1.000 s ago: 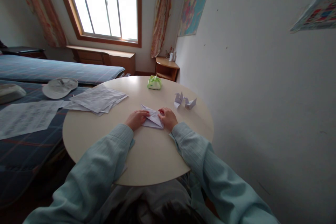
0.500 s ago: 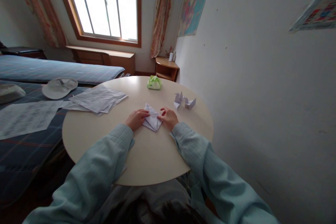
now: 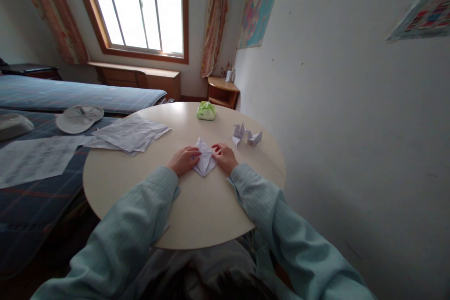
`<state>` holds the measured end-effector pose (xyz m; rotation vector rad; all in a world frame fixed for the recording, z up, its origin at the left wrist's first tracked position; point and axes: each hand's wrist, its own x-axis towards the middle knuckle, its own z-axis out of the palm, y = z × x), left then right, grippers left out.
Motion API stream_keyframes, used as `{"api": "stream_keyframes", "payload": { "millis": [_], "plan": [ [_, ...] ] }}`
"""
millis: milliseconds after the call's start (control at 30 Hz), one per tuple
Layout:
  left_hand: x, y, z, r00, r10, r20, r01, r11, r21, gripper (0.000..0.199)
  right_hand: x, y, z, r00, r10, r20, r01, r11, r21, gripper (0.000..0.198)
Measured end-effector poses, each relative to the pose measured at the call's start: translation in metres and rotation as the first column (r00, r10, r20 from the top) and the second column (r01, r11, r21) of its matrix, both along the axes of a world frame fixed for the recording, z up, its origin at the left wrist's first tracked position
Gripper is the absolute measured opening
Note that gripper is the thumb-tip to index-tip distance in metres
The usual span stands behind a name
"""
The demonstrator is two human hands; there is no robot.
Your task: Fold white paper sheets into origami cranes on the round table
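A folded white paper [image 3: 204,161], diamond-shaped with creases running to its near corner, lies on the round table [image 3: 197,206] between my hands. My left hand [image 3: 184,160] grips its left edge, the fingers reaching over the paper. At the right edge, my right hand [image 3: 225,157] pinches the paper between thumb and fingers, with the index finger slightly raised. Part of the paper's left side is hidden under my left fingers. Farther right on the table stand two folded paper birds, one bird [image 3: 238,134] close beside the other bird [image 3: 254,138].
A green tissue pack [image 3: 206,110] sits near the table's far edge. Loose paper sheets [image 3: 131,132] overlap the left edge, beside a bed [image 3: 38,159] with a white cap [image 3: 80,118] on it. A wall [image 3: 351,126] rises close along the right.
The folded paper has turned slightly between my hands, so its near corner now sits a little farther left and its far corner a little farther right. Both hands have barely moved.
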<state>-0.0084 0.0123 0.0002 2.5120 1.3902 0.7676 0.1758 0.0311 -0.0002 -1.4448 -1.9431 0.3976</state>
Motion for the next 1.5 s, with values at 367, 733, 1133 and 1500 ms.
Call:
{"api": "stream_keyframes", "payload": {
  "millis": [367, 733, 1133, 1500],
  "plan": [
    [0.008, -0.01, 0.008, 0.99, -0.117, 0.079, 0.124, 0.988, -0.089, 0.062, -0.001, -0.001, 0.003, 0.932, 0.034, -0.361, 0.001, 0.995, 0.096, 0.018],
    [0.014, -0.009, -0.004, 0.981, -0.129, 0.143, 0.136, 0.99, -0.036, 0.054, -0.004, -0.006, 0.012, 0.85, 0.045, -0.525, -0.033, 0.999, 0.032, 0.014],
    [0.015, 0.002, 0.006, 0.387, 0.353, 0.852, 0.059, 0.912, -0.405, 0.049, -0.006, -0.003, 0.01, 0.843, -0.028, -0.537, -0.06, 0.987, -0.147, 0.017],
    [0.022, -0.002, 0.008, 0.235, 0.426, 0.874, 0.37, 0.792, -0.486, 0.037, -0.004, 0.003, 0.005, 0.759, 0.053, -0.649, -0.146, 0.985, -0.09, 0.037]
  ]
}}
